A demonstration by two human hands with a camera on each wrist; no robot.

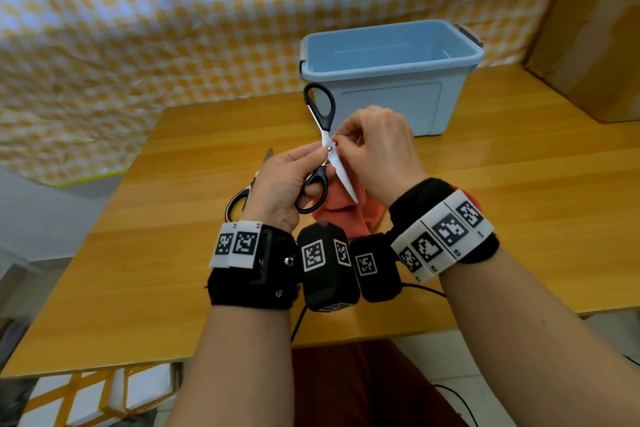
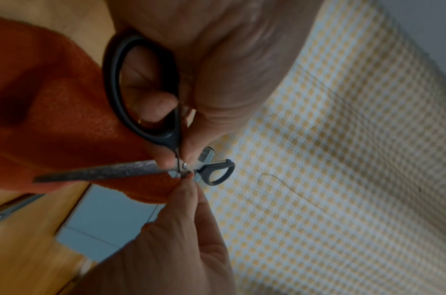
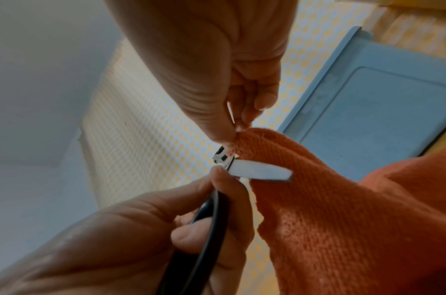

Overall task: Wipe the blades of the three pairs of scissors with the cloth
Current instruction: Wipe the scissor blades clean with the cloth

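Black-handled scissors (image 1: 325, 146) are held above the table with blades spread wide apart. My left hand (image 1: 287, 180) grips their lower handle loop (image 2: 141, 87), a finger through it and the thumb near the pivot (image 2: 184, 165). My right hand (image 1: 377, 149) pinches an orange cloth (image 1: 349, 208) against the blade right at the pivot. The cloth (image 3: 330, 199) hangs down behind the lower blade (image 3: 260, 172). A second pair of scissors (image 1: 242, 194) with a white-and-black handle lies on the table, partly hidden by my left hand. No third pair is in view.
A light blue plastic bin (image 1: 388, 73) stands open just beyond my hands on the wooden table (image 1: 173, 253). A cardboard box (image 1: 595, 31) sits at the far right. A yellow checkered cloth (image 1: 138, 28) hangs behind the table.
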